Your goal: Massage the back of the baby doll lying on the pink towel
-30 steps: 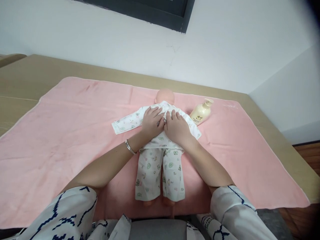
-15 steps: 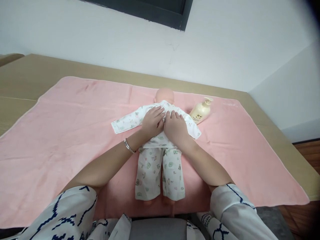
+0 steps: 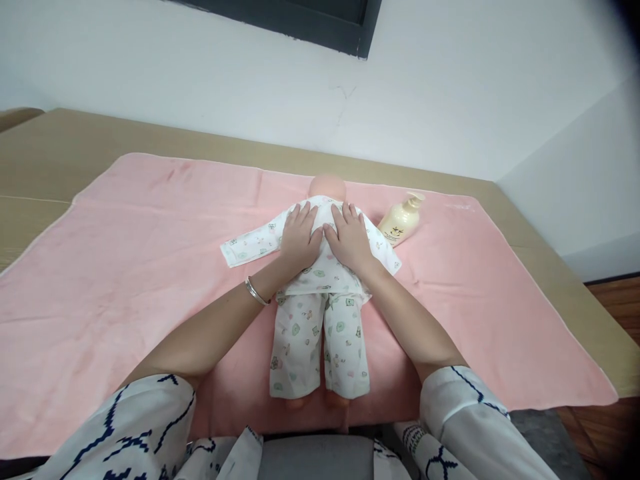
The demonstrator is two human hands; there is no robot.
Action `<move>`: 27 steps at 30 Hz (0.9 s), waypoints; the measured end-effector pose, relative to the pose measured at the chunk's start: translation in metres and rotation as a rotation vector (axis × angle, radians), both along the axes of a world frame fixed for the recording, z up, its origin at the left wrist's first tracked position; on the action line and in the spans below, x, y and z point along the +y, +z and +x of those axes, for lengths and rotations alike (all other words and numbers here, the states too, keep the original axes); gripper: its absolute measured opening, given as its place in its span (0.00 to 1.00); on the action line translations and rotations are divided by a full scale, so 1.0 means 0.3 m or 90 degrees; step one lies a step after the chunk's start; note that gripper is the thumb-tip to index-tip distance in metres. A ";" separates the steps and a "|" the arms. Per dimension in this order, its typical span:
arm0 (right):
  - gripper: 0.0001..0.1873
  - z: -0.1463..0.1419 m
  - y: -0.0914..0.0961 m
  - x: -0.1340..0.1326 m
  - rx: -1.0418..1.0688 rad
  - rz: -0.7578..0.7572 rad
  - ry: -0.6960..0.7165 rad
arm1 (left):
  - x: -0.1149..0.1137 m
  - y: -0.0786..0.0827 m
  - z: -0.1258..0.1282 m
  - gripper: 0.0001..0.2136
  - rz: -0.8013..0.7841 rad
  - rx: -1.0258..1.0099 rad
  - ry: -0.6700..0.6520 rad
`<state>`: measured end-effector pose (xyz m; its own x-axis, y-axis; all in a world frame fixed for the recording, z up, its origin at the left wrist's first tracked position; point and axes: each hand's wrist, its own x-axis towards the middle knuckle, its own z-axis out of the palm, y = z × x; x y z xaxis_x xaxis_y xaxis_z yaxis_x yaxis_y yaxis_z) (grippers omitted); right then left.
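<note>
A baby doll (image 3: 327, 188) lies with its head toward the wall, dressed in a white printed top (image 3: 325, 275) and matching trousers (image 3: 299, 343). Its face does not show. My left hand (image 3: 301, 239) rests flat on the left side of the doll's upper torso, fingers spread and pointing up toward the head. On the right side of the torso lies my right hand (image 3: 350, 237), also flat with its fingers apart. The two thumbs angle toward each other near the middle. Neither hand holds anything.
The doll lies on a pink mat (image 3: 125, 280) spread over a wooden table (image 3: 200, 137). A cream pump bottle (image 3: 401, 219) leans beside the doll's right-hand sleeve. A white wall (image 3: 250, 93) with a dark frame (image 3: 325, 27) stands behind the table.
My hands have slid slightly up the torso toward the shoulders. They have turned from angling inward to pointing up, and the fingers have spread. The bottle and doll stay in place.
</note>
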<state>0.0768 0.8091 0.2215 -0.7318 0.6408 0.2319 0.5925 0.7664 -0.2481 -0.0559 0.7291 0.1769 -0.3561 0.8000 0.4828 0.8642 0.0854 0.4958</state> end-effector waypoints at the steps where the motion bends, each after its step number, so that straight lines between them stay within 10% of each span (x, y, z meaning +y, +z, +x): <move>1: 0.31 0.001 0.002 -0.005 -0.003 0.001 0.001 | 0.001 0.002 0.000 0.26 -0.005 0.000 0.002; 27: 0.30 -0.005 0.052 -0.074 -0.052 -0.069 -0.088 | -0.011 0.006 0.025 0.26 0.037 0.025 0.046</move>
